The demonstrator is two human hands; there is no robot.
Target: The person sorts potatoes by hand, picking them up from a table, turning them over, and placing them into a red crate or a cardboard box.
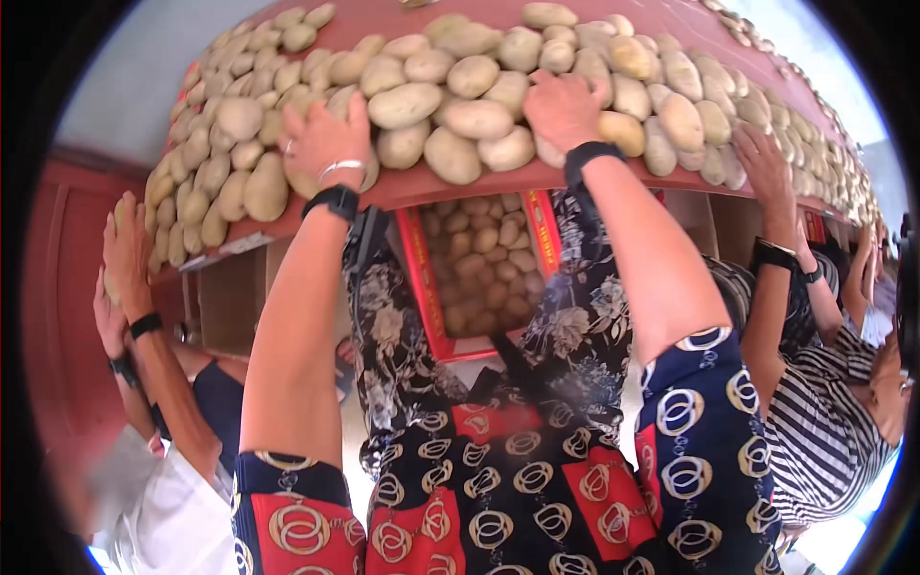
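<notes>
This looked to be a produce sorting or packing workplace. Potatoes (474, 120) covered a long red tabletop (374, 21) stretching across 12 o'clock, and more filled a red box (428, 297) marked "FRESH" below its edge, near the centre. A brown carton (230, 305) stood at 9 o'clock. People lined the same side: a white shirt (168, 508) at 8 o'clock, a striped one (819, 436) at 4.
</notes>
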